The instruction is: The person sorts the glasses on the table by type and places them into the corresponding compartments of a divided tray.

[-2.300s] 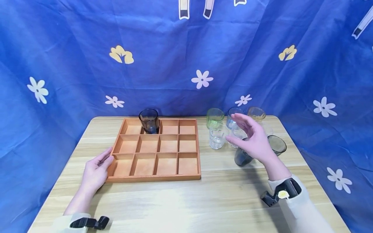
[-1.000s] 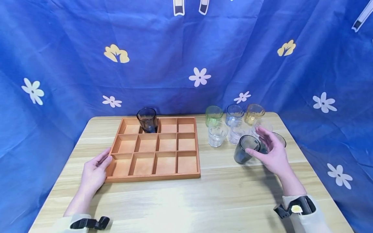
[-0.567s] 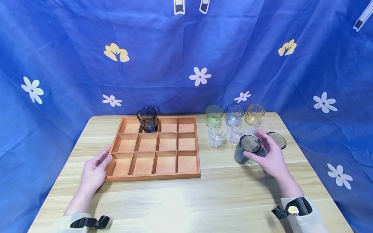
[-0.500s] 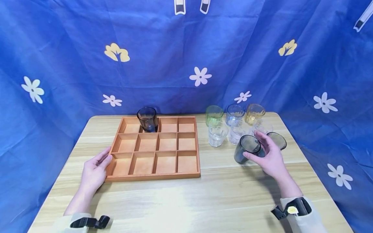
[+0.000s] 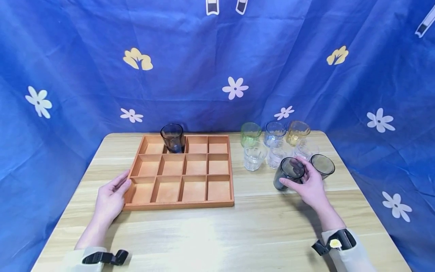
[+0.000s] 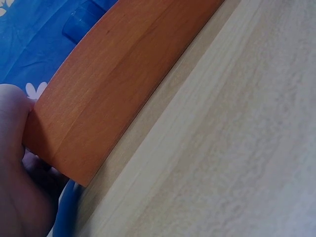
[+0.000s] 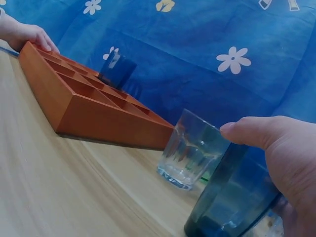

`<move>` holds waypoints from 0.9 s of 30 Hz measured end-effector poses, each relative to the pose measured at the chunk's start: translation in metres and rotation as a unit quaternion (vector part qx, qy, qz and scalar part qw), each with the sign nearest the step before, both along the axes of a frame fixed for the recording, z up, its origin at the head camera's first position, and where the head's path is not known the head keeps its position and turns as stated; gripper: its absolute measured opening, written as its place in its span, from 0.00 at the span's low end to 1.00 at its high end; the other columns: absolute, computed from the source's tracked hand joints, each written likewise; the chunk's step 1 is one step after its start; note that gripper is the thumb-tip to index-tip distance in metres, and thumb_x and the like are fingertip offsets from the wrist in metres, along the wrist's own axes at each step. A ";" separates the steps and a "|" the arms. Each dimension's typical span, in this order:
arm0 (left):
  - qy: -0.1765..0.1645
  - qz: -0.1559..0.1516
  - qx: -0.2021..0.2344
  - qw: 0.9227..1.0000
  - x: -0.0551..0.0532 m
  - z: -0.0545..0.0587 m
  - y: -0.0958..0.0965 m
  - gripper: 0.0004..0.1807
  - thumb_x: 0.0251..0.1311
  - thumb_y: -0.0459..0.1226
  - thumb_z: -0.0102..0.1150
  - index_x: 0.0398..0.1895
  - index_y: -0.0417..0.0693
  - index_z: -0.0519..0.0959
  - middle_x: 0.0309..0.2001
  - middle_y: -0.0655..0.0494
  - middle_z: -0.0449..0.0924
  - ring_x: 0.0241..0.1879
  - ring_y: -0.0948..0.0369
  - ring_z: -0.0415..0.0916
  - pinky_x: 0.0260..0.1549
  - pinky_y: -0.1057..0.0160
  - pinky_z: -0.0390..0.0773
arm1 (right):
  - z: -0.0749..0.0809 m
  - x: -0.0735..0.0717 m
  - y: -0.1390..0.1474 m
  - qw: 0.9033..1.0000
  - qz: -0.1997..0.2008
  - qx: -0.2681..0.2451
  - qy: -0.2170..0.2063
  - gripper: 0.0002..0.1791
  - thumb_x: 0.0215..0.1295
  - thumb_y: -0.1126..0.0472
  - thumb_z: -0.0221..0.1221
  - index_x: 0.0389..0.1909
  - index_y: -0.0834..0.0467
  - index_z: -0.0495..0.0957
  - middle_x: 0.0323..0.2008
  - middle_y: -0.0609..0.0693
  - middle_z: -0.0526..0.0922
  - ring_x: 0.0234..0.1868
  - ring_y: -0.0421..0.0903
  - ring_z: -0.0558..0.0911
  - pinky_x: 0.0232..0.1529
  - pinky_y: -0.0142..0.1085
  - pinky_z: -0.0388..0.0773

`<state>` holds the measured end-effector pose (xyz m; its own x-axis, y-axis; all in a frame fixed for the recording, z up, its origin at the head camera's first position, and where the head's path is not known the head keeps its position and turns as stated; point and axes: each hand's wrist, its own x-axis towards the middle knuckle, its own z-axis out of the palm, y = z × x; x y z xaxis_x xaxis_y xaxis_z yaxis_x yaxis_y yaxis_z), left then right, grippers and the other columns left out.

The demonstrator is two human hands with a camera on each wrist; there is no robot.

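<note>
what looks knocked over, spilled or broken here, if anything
Nothing stands out. The wooden tray lies flat, the dark glass in its back row and the standing glasses look upright, and the tumbler in the right hand shows no damage. No spill is visible.

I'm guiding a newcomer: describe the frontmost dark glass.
On the pale wooden table, glass tumblers cluster right of the brown wooden compartment tray. Frontmost is the smoky grey glass tumbler, left of its smoky neighbour and gripped by the right hand.
</note>
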<state>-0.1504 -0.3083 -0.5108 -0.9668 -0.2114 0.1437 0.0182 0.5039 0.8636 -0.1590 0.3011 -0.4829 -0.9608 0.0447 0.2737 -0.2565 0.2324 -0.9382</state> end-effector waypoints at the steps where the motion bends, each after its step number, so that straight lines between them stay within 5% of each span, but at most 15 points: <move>1: -0.001 0.000 0.001 1.000 0.000 0.000 0.000 0.26 0.80 0.41 0.57 0.75 0.39 0.73 0.69 0.36 0.73 0.58 0.80 0.72 0.53 0.86 0.70 | -0.001 -0.001 0.000 1.000 0.000 -0.003 0.001 0.50 0.50 0.80 0.77 0.74 0.73 0.62 0.65 0.69 0.77 0.67 0.57 0.77 0.67 0.31 0.74; 16: -0.002 -0.002 0.008 1.000 0.000 0.001 -0.001 0.26 0.80 0.41 0.57 0.75 0.39 0.72 0.69 0.34 0.72 0.59 0.80 0.72 0.54 0.85 0.70 | -0.007 -0.005 0.000 0.999 -0.029 0.017 -0.001 0.45 0.51 0.74 0.80 0.72 0.67 0.72 0.60 0.67 0.81 0.60 0.53 0.83 0.60 0.30 0.80; 27: 0.000 0.000 0.012 1.000 0.001 0.000 -0.001 0.26 0.80 0.41 0.57 0.75 0.39 0.73 0.69 0.34 0.73 0.59 0.80 0.72 0.54 0.85 0.70 | 0.004 -0.005 -0.008 0.999 -0.023 0.022 -0.001 0.43 0.50 0.72 0.81 0.69 0.66 0.75 0.59 0.66 0.82 0.58 0.51 0.84 0.60 0.32 0.81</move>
